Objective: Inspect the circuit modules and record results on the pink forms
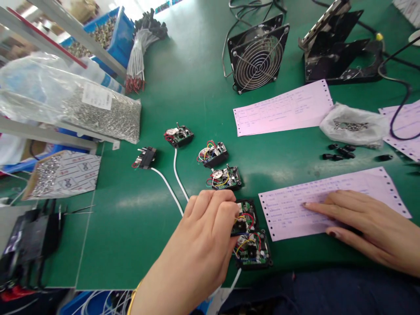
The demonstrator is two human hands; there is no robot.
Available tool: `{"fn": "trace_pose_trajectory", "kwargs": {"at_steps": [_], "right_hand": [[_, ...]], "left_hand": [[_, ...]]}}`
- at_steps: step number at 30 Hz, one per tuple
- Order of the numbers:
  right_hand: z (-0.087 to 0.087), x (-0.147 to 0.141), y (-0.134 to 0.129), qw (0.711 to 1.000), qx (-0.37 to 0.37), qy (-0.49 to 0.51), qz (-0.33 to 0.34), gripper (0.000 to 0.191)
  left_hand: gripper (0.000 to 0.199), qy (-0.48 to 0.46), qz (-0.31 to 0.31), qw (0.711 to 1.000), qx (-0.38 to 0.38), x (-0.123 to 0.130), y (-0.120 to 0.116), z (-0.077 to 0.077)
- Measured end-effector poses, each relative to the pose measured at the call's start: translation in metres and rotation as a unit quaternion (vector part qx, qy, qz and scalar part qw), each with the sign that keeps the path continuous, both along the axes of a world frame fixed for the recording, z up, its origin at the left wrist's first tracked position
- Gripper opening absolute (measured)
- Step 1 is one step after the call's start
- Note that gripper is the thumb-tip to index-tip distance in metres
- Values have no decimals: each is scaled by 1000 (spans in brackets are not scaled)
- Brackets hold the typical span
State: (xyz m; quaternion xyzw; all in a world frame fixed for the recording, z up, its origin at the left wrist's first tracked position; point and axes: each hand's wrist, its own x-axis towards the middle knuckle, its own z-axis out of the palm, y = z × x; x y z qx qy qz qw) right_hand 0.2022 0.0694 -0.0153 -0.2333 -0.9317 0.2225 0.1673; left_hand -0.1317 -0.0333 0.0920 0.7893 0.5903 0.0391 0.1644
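Note:
My left hand (200, 238) is closed, its fingers curled over the left side of a small black-cased circuit module (247, 216) with red and yellow wires. Just below that lies another such module (254, 250), touching or nearly touching it, with a white cable running down from it. My right hand (364, 223) lies open on a pink printed sheet (285, 218), its index fingertip on the printed lines. Farther up the green table are more modules: one (226, 177) just above my left hand, another (213, 154) behind it, and two with white cables (179, 135) to the left.
A black fan (257, 54) and a black metal stand (341, 61) stand at the back. A second pink sheet (282, 109), a bag of small metal parts (354, 124) and black caps (344, 152) lie to the right. A parts bag (108, 109) and soldering-like tool holder (29, 245) are left.

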Motion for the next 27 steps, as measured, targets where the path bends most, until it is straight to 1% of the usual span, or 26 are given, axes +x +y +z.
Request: {"fn": "trace_pose_trajectory", "kwargs": {"at_steps": [3, 8, 13, 17, 27], "right_hand": [[1, -1, 0, 1000, 0, 7, 3, 46], [3, -2, 1, 1000, 9, -2, 8, 44], [2, -1, 1, 1000, 1, 1, 10, 44], [0, 0, -1, 1000, -3, -6, 5, 47], [1, 0, 1, 1000, 29, -1, 11, 41]], "left_hand": [[34, -21, -5, 1000, 8, 0, 0, 0], [36, -21, -4, 1000, 14, 0, 0, -1], [35, -24, -1, 1000, 15, -1, 0, -1], [34, -31, -2, 999, 18, -1, -1, -2], [27, -50, 15, 999, 3, -1, 6, 3]]}}
